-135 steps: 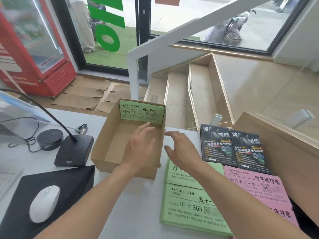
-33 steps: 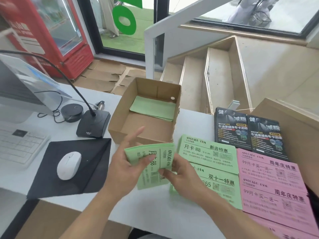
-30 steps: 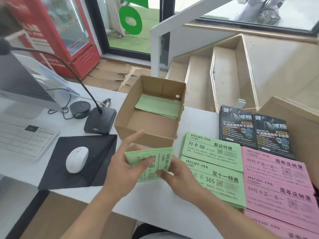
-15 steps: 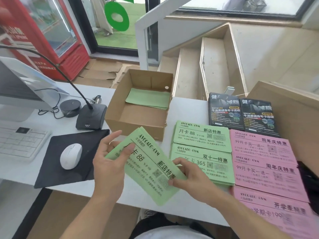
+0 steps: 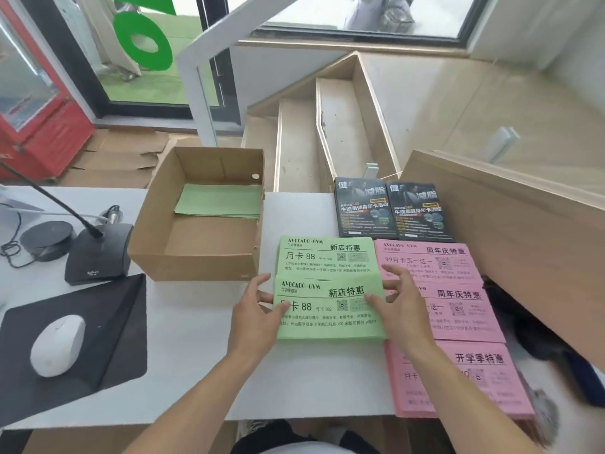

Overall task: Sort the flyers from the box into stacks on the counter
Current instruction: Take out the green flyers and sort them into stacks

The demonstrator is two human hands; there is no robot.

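Flyers (image 5: 327,309) printed in green, a small bundle of them, are held flat just above the white counter (image 5: 196,322), gripped at both short ends. The left end is pinched by the left hand (image 5: 258,319), thumb lying on the printed face and fingers curled at the edge; the right end is pinched in the same way by the right hand (image 5: 397,309), its thumb on the face and its other fingers spread over the neighbouring pink sheets. The bundle is placed squarely over the nearer green stack, so that stack is almost wholly hidden beneath it. Directly behind, touching or nearly touching the bundle's far edge, a green stack (image 5: 325,258) bearing the same heading is seen. To the right of these, pink stacks (image 5: 458,309) are laid in a column, and a further pink stack (image 5: 484,378) lies nearest the person. Behind the pink ones, two dark flyer stacks (image 5: 389,209) are set side by side. The cardboard box (image 5: 196,260) stands left of the green stacks, open, with a few green sheets (image 5: 219,201) left in its far right corner. Further left, a desk microphone base (image 5: 98,257), a black mouse pad (image 5: 108,322) and a white mouse (image 5: 57,344) are seen.
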